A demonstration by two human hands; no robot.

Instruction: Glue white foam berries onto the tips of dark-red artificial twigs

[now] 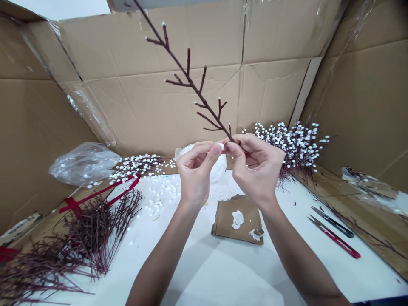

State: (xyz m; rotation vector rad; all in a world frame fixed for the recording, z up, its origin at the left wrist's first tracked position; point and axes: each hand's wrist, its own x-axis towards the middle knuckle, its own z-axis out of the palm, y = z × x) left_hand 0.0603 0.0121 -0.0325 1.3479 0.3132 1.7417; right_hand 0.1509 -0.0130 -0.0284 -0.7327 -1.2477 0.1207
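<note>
My right hand is closed round the lower end of a dark brown artificial branch, which slants up and left in front of the cardboard wall. Several of its short twigs carry white tips. In my left hand a small white berry is pinched between thumb and finger, close against the branch by my right thumb. Whether the berry touches the twig I cannot tell. Under my hands lies a cardboard piece with smears of white paste.
Bare twig bundles lie at left near a red ribbon and a clear plastic bag. White-berried branches stand at back right. Loose white berries dot the white table. Red-handled snips and black snips lie at right.
</note>
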